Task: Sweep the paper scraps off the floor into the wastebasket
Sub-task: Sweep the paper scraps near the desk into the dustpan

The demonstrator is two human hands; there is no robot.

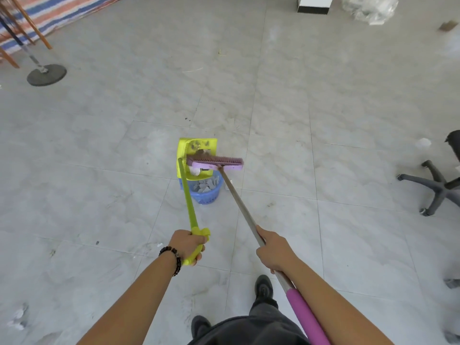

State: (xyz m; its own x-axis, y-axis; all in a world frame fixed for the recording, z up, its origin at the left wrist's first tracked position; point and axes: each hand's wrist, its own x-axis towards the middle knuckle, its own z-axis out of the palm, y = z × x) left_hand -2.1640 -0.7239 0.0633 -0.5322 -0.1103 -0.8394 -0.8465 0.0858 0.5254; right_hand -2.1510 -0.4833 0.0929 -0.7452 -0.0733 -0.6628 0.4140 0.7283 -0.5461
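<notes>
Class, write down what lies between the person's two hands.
In the head view, only bare floor tile separates the left hand and right hand.

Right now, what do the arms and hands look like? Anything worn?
No gloves on left hand or right hand. Forearms bare, no sleeves in view. Dark beaded bracelet on the left wrist; right wrist has nothing.

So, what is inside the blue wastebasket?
Pale paper scraps lie inside the blue wastebasket. The yellow dustpan and the purple broom head above it hide its far half.
</notes>
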